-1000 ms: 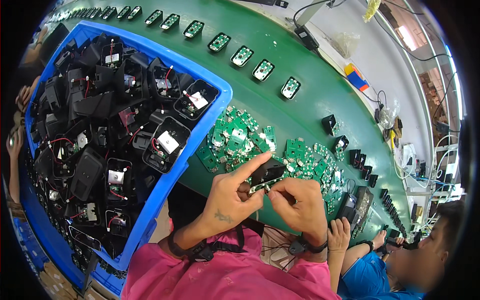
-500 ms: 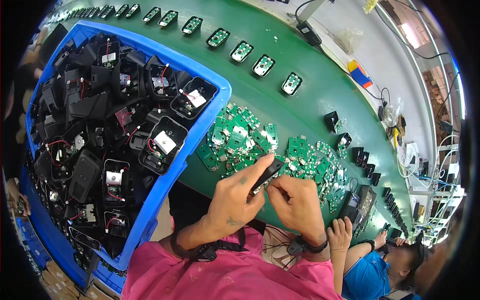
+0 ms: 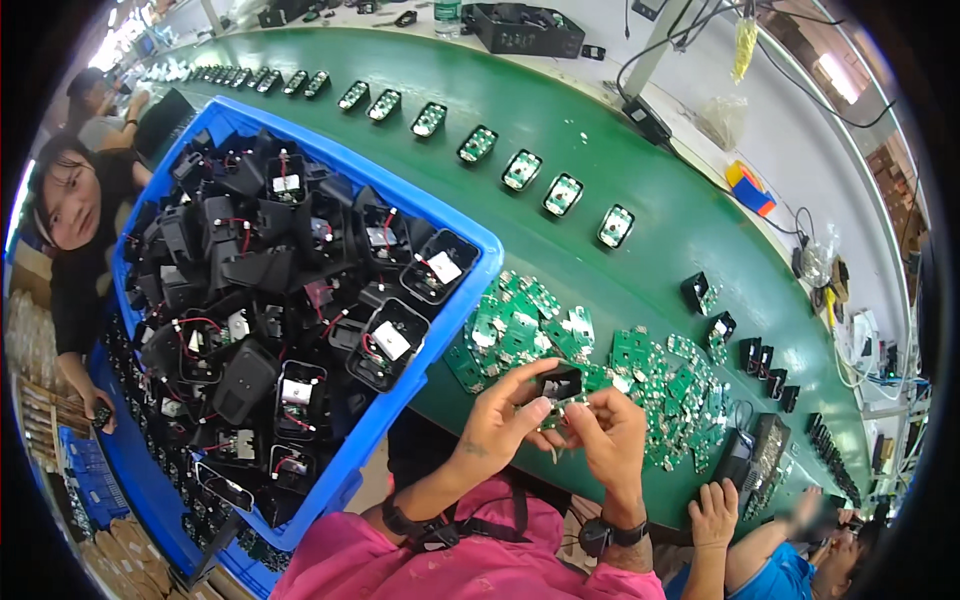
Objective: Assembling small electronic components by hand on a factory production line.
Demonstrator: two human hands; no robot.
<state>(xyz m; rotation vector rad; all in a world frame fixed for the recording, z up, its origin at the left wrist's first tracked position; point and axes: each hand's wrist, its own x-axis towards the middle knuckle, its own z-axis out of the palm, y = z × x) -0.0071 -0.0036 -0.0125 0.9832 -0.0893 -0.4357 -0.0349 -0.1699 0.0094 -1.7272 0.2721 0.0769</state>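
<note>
A small black plastic housing [image 3: 560, 381] is tilted in my left hand [image 3: 497, 424], its hollow side turned up. My left fingers and thumb wrap round its left end. Close against its lower right edge, my right hand [image 3: 612, 440] has thumb and fingers pinched together. What sits in that pinch is small and mostly hidden; a pale bit shows beside the fingertips. Just beyond both hands spreads a heap of loose green circuit boards [image 3: 522, 328] on the green tabletop [image 3: 440, 180].
A blue crate [image 3: 478, 262] full of black housings with red wires stands at left. Housings fitted with boards [image 3: 521, 170] line the far side; more black housings [image 3: 757, 356] stand at right. A co-worker's hand [image 3: 713, 510] rests by the near right edge. Another person is beyond the crate.
The view has tilted, so the scene sits lower and further right. The housing has turned from edge-on to hollow side up, and my right fingers have come against it.
</note>
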